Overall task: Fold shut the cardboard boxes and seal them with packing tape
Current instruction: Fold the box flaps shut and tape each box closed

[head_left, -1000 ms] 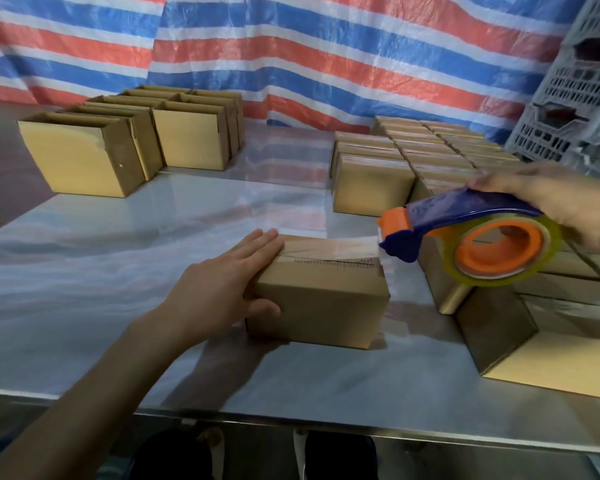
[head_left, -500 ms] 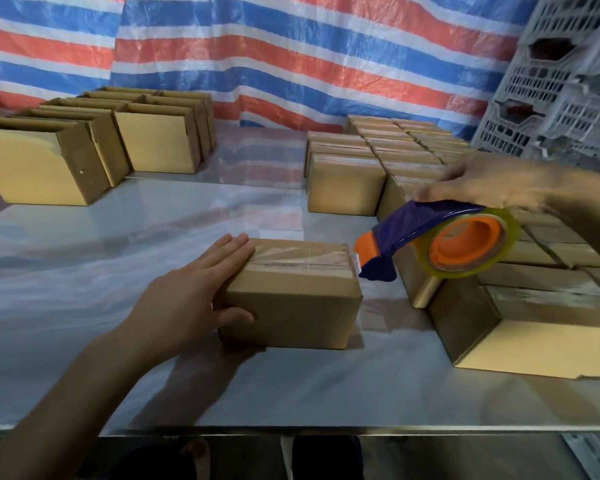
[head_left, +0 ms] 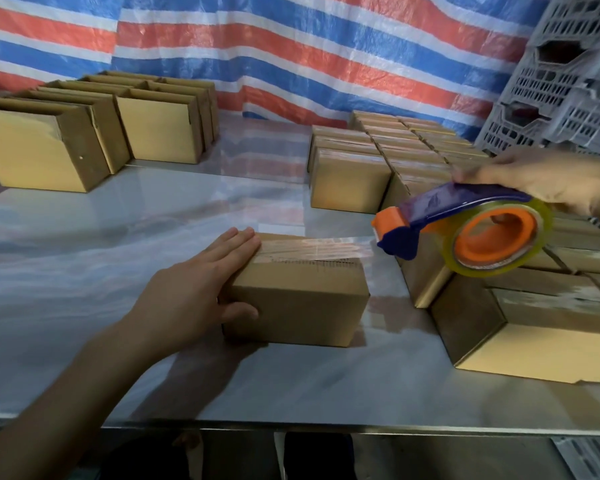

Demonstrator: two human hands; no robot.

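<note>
Two hands (head_left: 191, 299) (head_left: 551, 181), one tape dispenser (head_left: 465, 233), one tarp (head_left: 291, 46), cardboard boxes (head_left: 298, 303) past sure counting

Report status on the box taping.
Left hand flat on box. Right hand grips dispenser, tape stretched from box top. Open boxes close on right.

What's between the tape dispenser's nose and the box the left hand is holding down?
Head view: a strip of clear tape runs from the box top to the tape dispenser, over the table.
</note>
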